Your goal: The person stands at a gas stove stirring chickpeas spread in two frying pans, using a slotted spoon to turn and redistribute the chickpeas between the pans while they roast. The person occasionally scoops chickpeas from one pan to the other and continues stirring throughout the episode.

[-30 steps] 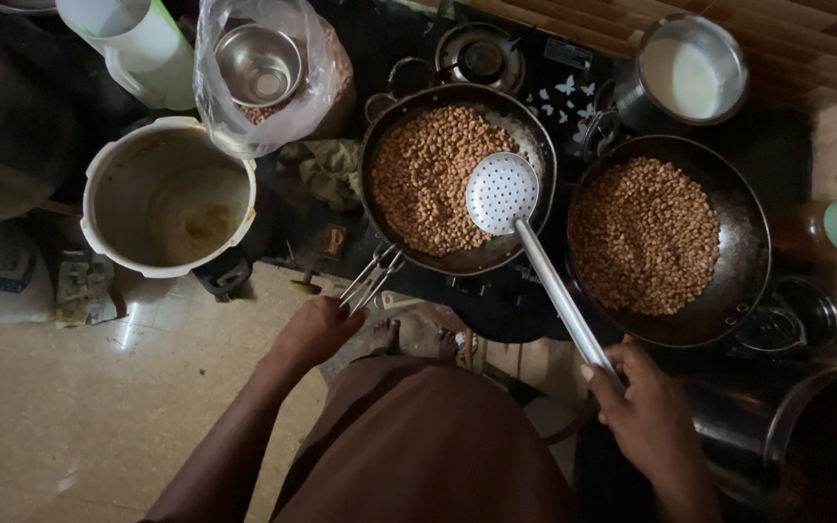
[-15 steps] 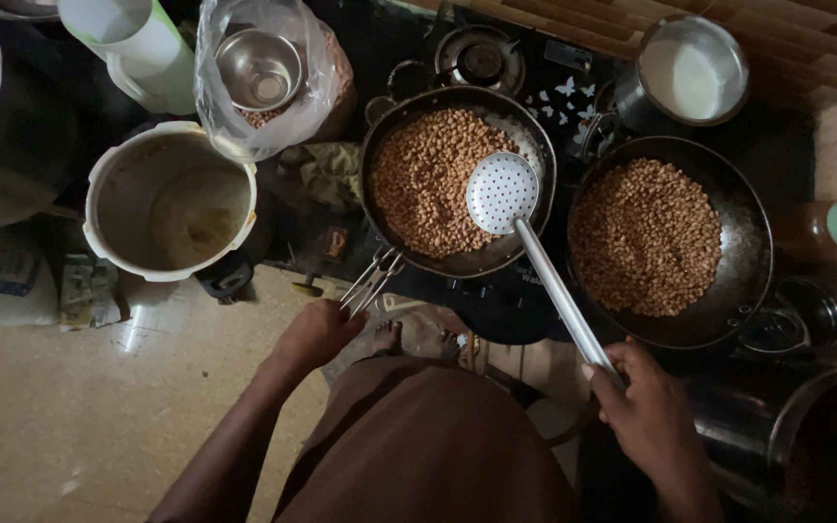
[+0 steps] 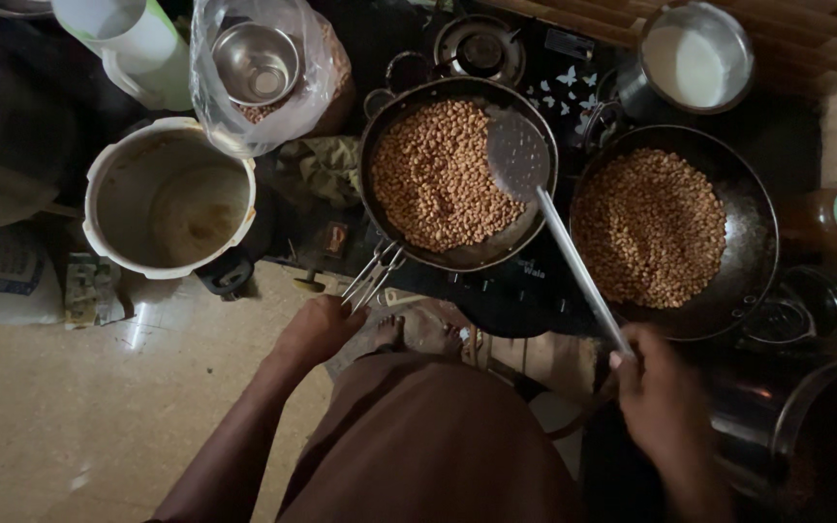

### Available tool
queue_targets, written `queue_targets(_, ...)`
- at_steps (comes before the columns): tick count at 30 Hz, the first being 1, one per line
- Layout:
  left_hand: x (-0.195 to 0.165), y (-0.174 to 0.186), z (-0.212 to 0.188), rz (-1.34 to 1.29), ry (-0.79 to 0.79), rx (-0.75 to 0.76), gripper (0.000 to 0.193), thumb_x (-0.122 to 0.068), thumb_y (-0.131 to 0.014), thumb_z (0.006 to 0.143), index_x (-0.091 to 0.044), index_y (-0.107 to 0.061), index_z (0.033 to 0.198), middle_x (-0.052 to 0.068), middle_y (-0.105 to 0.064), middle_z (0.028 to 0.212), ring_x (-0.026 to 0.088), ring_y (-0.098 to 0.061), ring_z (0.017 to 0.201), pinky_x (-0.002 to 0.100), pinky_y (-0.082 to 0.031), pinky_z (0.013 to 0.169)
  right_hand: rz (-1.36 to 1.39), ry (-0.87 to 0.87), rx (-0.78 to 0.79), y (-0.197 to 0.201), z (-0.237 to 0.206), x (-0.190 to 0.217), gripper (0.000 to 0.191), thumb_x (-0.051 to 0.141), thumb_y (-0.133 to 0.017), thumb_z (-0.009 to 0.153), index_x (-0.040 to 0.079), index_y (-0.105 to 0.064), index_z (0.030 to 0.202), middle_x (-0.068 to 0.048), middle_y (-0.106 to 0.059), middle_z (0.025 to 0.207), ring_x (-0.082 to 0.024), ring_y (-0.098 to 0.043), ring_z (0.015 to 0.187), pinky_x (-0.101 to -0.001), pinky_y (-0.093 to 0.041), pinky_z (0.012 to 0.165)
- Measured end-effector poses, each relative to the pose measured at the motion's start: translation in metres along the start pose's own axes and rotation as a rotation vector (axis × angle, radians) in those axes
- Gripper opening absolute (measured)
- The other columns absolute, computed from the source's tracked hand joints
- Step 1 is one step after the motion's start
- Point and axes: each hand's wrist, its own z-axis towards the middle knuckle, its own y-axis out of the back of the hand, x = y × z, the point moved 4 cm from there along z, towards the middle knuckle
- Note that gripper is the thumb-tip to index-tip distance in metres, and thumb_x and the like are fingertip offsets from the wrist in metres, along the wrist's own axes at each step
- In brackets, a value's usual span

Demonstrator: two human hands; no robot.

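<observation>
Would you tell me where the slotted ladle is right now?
Head view: the slotted ladle sits at the left pan's right rim, its handle held by the right hand.

Skimmer [image 3: 519,155]: its round head has turned from face-up and bright to tilted and dark, now at the right rim of the left pan [image 3: 457,174].
Handle: leans more steeply.
Right hand [image 3: 666,402]: shifted slightly nearer, blurred with motion.

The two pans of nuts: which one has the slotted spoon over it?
The left pan, gripped with tongs; the slotted spoon hangs over its right side, not the right pan.
</observation>
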Motion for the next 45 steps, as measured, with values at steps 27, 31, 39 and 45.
queue_targets(27, -0.003, 0.004, -0.004, 0.056, 0.176, 0.020, 0.051, -0.057, -0.063, 0.088, -0.008, -0.076, 0.085, 0.022, -0.074, 0.091, 0.042, -0.072, 0.092, 0.053, -0.055, 0.086, -0.318, 0.130, -0.066, 0.033, 0.054, 0.043, 0.020, 0.027, -0.061, 0.099, 0.011, -0.071, 0.108, -0.020, -0.072, 0.085, -0.042, -0.070, 0.078, -0.0555, -0.055, 0.070)
queue_targets(31, -0.001, 0.000, -0.004, 0.006, 0.160, 0.049, 0.053, -0.055, -0.064, 0.088, -0.004, -0.074, 0.081, 0.023, -0.074, 0.086, 0.041, -0.072, 0.086, 0.052, -0.056, 0.082, -0.466, 0.277, -0.193, 0.023, 0.051, 0.046, 0.015, 0.015, -0.056, 0.103, 0.004, -0.067, 0.105, -0.020, -0.071, 0.089, -0.041, -0.072, 0.079, -0.0528, -0.058, 0.069)
queue_targets(39, -0.010, 0.002, -0.003, 0.118, -0.021, -0.043, 0.052, -0.055, -0.065, 0.088, -0.005, -0.075, 0.077, 0.022, -0.071, 0.083, 0.042, -0.070, 0.082, 0.054, -0.055, 0.074, 0.032, -0.016, 0.214, -0.046, 0.031, 0.034, 0.018, 0.018, -0.059, 0.097, 0.009, -0.072, 0.104, -0.015, -0.073, 0.074, -0.031, -0.068, 0.060, -0.0446, -0.054, 0.054)
queue_targets(45, -0.008, 0.009, -0.002, 0.047, -0.116, -0.042, 0.053, -0.053, -0.063, 0.092, -0.004, -0.076, 0.079, 0.023, -0.072, 0.082, 0.042, -0.071, 0.082, 0.052, -0.056, 0.076, 0.470, 0.014, 0.010, -0.124, 0.050, 0.057, 0.020, 0.022, -0.068, 0.097, 0.004, -0.076, 0.102, -0.011, -0.073, 0.068, -0.015, -0.064, 0.051, -0.0322, -0.049, 0.047)
